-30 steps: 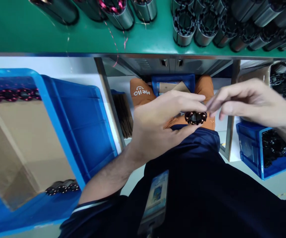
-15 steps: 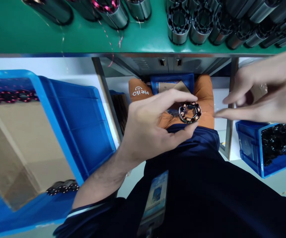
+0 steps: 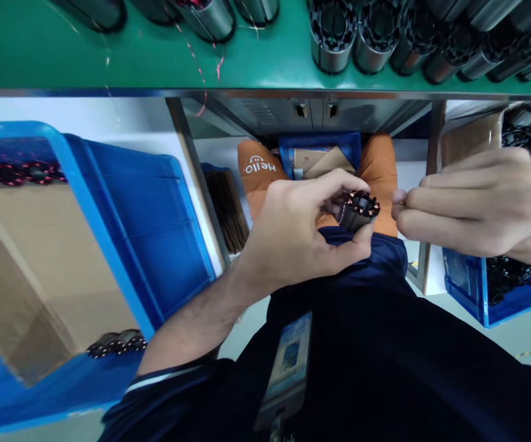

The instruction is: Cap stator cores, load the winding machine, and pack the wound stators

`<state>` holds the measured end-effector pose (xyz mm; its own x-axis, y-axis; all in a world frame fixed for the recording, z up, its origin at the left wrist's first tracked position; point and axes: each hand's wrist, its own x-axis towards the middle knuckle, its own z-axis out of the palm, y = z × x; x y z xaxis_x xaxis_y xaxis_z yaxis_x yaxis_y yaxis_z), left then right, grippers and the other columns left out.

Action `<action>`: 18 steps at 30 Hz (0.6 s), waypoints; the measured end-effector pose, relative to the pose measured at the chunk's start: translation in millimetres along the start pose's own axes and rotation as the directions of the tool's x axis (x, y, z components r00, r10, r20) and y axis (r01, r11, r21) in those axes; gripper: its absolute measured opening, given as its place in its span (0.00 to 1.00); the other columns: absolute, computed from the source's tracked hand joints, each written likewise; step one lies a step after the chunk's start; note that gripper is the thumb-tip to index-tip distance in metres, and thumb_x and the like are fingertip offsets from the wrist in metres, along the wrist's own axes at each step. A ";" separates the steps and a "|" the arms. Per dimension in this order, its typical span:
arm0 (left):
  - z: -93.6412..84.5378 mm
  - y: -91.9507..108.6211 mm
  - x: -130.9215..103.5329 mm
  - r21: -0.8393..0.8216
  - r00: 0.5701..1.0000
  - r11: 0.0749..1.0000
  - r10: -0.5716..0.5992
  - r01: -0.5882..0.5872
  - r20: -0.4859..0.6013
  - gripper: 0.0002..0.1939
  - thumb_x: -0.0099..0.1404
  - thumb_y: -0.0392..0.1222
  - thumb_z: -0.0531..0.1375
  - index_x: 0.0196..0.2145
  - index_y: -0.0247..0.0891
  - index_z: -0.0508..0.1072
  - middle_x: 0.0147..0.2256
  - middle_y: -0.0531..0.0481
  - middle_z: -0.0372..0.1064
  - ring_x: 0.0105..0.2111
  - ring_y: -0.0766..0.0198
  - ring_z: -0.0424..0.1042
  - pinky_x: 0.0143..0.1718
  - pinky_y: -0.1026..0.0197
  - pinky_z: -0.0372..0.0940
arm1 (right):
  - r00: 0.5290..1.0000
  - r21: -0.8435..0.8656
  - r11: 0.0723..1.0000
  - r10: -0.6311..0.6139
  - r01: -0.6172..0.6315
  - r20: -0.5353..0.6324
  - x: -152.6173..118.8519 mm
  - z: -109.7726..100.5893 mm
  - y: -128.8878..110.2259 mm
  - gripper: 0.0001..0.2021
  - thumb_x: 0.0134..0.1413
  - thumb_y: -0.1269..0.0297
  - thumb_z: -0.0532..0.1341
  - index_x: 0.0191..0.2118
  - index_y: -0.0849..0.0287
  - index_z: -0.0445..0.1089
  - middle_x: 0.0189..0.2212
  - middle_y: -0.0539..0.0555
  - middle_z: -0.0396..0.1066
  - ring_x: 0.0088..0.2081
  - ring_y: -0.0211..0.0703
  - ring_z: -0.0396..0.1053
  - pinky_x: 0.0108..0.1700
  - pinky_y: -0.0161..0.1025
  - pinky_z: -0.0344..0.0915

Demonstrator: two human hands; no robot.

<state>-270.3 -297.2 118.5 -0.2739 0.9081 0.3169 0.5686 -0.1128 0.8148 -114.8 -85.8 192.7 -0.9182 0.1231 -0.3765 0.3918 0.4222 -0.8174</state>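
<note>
Over my lap, my left hand (image 3: 299, 230) grips a motor stator (image 3: 358, 213) between thumb and fingers. The stator is a short dark cylinder, tilted so its slotted end with copper-coloured windings faces up and to the right. Just to its right, apart from it, is my right hand (image 3: 477, 205), its fingers folded and thumb and fingertips pinched together. Whatever lies between those fingertips is hidden or too small to name.
A green workbench (image 3: 265, 67) ahead carries several metal stators (image 3: 332, 37), with pink wire (image 3: 203, 77) trailing over its edge. A blue crate (image 3: 131, 227) holding cardboard and stators stands left. A blue bin (image 3: 465, 276) with small black parts is at right.
My right hand has swung lower, and its spread fingers have closed into a pinch. The stator in my left hand has turned from showing its open ring to a tilted side view.
</note>
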 end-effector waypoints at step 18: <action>2.1 -10.3 -1.6 0.122 0.994 0.988 0.100 -0.094 -0.042 0.17 0.74 0.40 0.70 0.58 0.47 0.81 0.49 0.52 0.88 0.45 0.58 0.90 0.49 0.58 0.86 | 0.988 -0.074 0.990 -0.123 0.117 -0.090 0.0 -6.9 -3.2 0.23 0.68 0.53 0.77 0.24 0.52 0.74 0.19 0.47 0.60 0.23 0.33 0.51 0.20 0.36 0.47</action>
<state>-274.1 -296.7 108.6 -0.2480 0.8744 0.4171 0.6825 -0.1478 0.7158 -116.5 -81.0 198.3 -0.9610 0.1505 -0.2320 0.2765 0.4993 -0.8211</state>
